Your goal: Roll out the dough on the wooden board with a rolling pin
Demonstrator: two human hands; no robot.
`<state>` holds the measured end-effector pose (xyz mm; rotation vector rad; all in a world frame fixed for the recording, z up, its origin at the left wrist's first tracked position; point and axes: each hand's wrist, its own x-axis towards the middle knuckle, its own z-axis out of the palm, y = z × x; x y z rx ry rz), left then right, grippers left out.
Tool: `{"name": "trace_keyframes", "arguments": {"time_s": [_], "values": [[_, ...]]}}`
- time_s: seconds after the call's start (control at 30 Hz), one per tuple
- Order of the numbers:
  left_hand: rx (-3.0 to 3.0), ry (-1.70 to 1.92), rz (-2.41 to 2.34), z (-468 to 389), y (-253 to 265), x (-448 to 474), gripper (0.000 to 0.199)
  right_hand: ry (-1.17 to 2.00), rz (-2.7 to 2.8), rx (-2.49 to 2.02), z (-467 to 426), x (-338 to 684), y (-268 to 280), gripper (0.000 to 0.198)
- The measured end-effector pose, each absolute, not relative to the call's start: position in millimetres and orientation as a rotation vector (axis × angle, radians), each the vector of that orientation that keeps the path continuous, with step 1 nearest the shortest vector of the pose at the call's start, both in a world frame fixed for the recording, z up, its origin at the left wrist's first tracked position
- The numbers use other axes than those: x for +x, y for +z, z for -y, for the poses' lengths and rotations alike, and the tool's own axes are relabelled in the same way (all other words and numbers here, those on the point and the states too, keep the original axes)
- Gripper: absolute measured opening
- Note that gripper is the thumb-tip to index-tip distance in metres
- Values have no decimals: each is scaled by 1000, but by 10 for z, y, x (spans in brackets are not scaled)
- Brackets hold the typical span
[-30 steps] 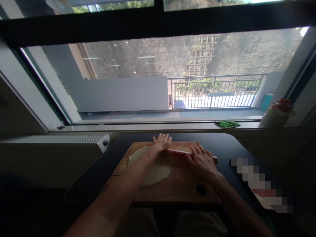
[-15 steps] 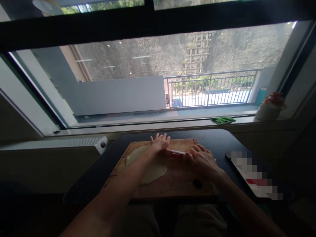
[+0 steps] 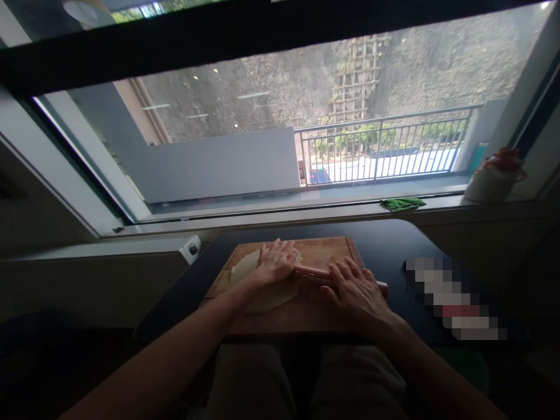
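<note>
Both bare hands lie flat along a slim, reddish, cylindrical rolling pin (image 3: 312, 272) over a rectangular, light-brown wooden board (image 3: 326, 248).
From the board's middle, the left hand (image 3: 277, 261) is at eleven o'clock, fingers stretched forward over the pin's near-left part and beside a thin, pale, flat dough sheet (image 3: 244, 267) at nine o'clock, partly hidden by the forearm; the right hand (image 3: 355, 287), fingers spread, covers the pin at three o'clock, its end poking out beyond; a crumpled green cloth (image 3: 402, 203) lies on the white windowsill (image 3: 341, 210) towards two o'clock.
</note>
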<state>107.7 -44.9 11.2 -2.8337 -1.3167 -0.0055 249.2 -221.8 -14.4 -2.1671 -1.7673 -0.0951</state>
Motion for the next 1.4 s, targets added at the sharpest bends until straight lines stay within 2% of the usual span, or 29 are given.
{"name": "trace_keyframes", "arguments": {"time_s": [0.13,0.3,0.53,0.73,0.9,1.1,1.3,1.4], "values": [[-2817,22,1307,489,117,1045,54,20,1796,-2156,2160,2514,-57,51],[-2815,-47,1421,83,134,1507,57,121,1737,-2264,1868,2796,42,51],[-2799,-275,1470,-225,150,1912,61,28,1682,-2293,1655,2961,-17,55],[-2856,-148,1396,178,74,1335,57,-139,1760,-2211,2056,2532,-164,58],[-2893,-51,1298,525,93,907,51,-154,1880,-2122,2373,2278,-208,59],[-2875,-88,1458,121,126,1492,62,-57,1754,-2262,1987,2646,-49,57],[-2823,-330,1530,-225,141,1903,69,104,1640,-2365,1617,2965,29,59],[-2824,-377,1477,-96,114,1787,66,6,1666,-2326,1712,2871,-16,56]]}}
